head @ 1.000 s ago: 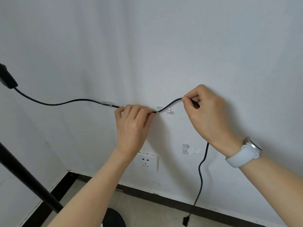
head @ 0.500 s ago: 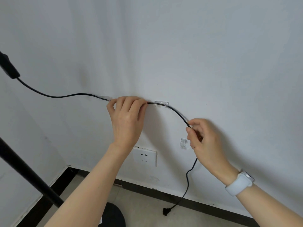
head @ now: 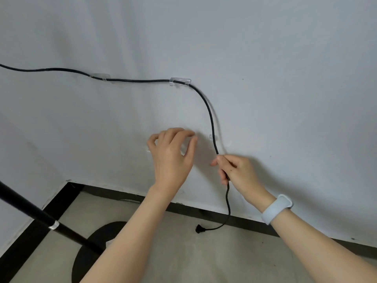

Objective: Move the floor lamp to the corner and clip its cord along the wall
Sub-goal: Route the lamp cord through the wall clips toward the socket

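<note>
The black lamp cord (head: 140,80) runs along the white wall through two clear clips, one on the left (head: 101,75) and one further right (head: 180,81). It then curves down past a third clear clip (head: 212,137). My right hand (head: 237,168) is shut on the cord just below that clip. The cord hangs on to its plug (head: 199,229), which lies on the floor. My left hand (head: 171,155) hovers in front of the wall with fingers spread, holding nothing. The lamp's black pole (head: 28,209) and round base (head: 91,250) stand in the corner at lower left.
A black skirting board (head: 204,211) runs along the foot of both walls above a beige tiled floor (head: 204,262). My left hand hides the wall socket. A pale band sits on my right wrist (head: 277,208).
My left hand has let go of the cord between the two upper clips and dropped lower. My right hand has slid down the cord to just below the third clip. The view has tilted downwards.
</note>
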`<state>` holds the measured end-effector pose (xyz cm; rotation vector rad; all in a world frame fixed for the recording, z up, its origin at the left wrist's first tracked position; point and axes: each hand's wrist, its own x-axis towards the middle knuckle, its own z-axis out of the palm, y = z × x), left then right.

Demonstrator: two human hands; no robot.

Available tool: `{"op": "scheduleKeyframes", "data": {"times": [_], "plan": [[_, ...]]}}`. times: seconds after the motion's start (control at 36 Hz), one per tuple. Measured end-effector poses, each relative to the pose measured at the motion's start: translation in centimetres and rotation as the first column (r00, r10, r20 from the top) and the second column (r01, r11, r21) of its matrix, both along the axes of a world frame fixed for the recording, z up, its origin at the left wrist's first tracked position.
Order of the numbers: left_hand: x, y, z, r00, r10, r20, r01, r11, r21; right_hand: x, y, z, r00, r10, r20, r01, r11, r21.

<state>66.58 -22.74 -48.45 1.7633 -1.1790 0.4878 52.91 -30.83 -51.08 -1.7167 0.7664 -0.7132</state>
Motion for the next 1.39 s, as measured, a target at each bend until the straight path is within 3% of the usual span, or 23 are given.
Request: {"op": "scheduleKeyframes", "data": {"times": [0.19,0.47,0.64,0.75,0.89,1.0,1.11,1.19,1.28,1.33,1.39], "plan": [[-1.8,-1.2,0.0,0.977,-0.09,-0.195,0.099,0.994,0.041,1.2,0.4,0.4,0.998,-0.064,0.001,0.064,0.998,-0.02],[-1.9,-3.0,0.8,0.958,0.033,-0.286,-0.039,0.999,-0.015,0.8,-0.8,0.2,0.965,-0.259,-0.03,0.257,0.965,-0.056],[-1.8,-3.1,0.8,0.949,0.037,-0.314,-0.044,0.999,-0.015,0.0,-0.4,-2.5,0.991,-0.13,0.008,0.13,0.991,-0.011],[-1.8,-3.0,0.8,0.949,0.04,-0.314,-0.043,0.999,-0.003,0.2,0.3,-4.5,0.985,-0.171,-0.012,0.171,0.97,0.172],[-1.3,-2.3,0.9,0.911,-0.016,-0.412,0.0,0.999,-0.038,1.6,0.5,-4.6,0.996,-0.066,-0.055,0.086,0.804,0.589],[1.1,-0.8,-0.3,0.857,-0.092,-0.506,0.061,0.995,-0.077,3.2,0.7,-4.6,1.0,-0.028,0.007,0.016,0.74,0.672],[3.6,1.2,-3.5,0.852,-0.085,-0.517,0.155,0.984,0.092,4.1,0.5,-4.3,0.998,0.034,0.046,-0.056,0.738,0.672],[4.2,2.9,-7.0,0.82,-0.08,-0.567,0.322,0.884,0.34,3.7,0.3,-4.2,0.999,0.05,0.01,-0.047,0.822,0.568],[3.5,4.8,-10.6,0.772,-0.109,-0.626,0.532,0.648,0.544,3.4,0.4,-4.3,0.997,0.077,-0.027,-0.054,0.876,0.48],[2.7,5.6,-12.3,0.686,-0.115,-0.718,0.65,0.541,0.534,3.5,0.7,-4.3,0.996,0.089,-0.012,-0.073,0.883,0.463],[1.9,5.8,-12.8,0.567,-0.11,-0.817,0.739,0.507,0.444,3.6,1.0,-4.2,0.996,0.079,0.034,-0.086,0.882,0.463]]}}
